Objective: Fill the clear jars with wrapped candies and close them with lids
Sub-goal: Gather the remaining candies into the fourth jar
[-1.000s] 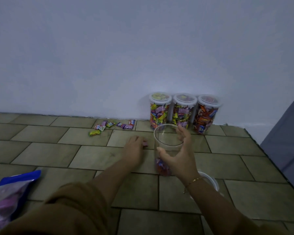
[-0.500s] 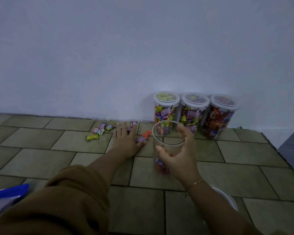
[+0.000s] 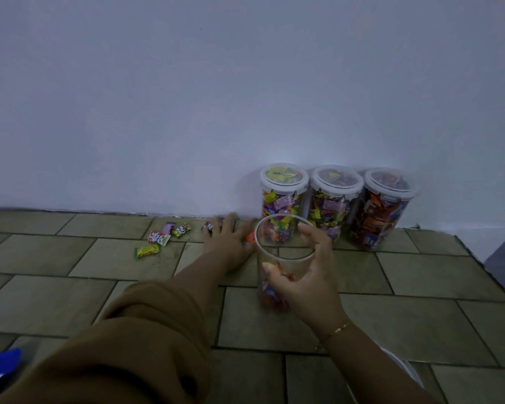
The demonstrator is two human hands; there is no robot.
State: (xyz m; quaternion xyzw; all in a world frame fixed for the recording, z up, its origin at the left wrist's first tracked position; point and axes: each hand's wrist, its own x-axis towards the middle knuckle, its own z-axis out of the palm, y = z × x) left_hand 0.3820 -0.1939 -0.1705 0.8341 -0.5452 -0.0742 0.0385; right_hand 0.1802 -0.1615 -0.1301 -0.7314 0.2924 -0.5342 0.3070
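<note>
Blue packaging [image 3: 0,361] shows at the far left edge, well behind and left of both hands. Loose wrapped candies [image 3: 161,237] lie scattered on the tiled floor [image 3: 70,287] just left of the left hand [image 3: 231,243], which lies flat with fingers spread and straight, pressing down on a few more candies by the wall; an orange wrapper [image 3: 250,236] peeks out at its right edge. Just right of that hand stands the open clear jar [image 3: 283,258], upright, with a few candies at its bottom. The right hand [image 3: 306,275] grips it, thumb curled round the near side and fingers round the far side. Beyond this grip, three filled jars [image 3: 336,205] with lids on stand in a row against the wall. Behind the right wrist, a white lid [image 3: 403,365] lies on the floor.
</note>
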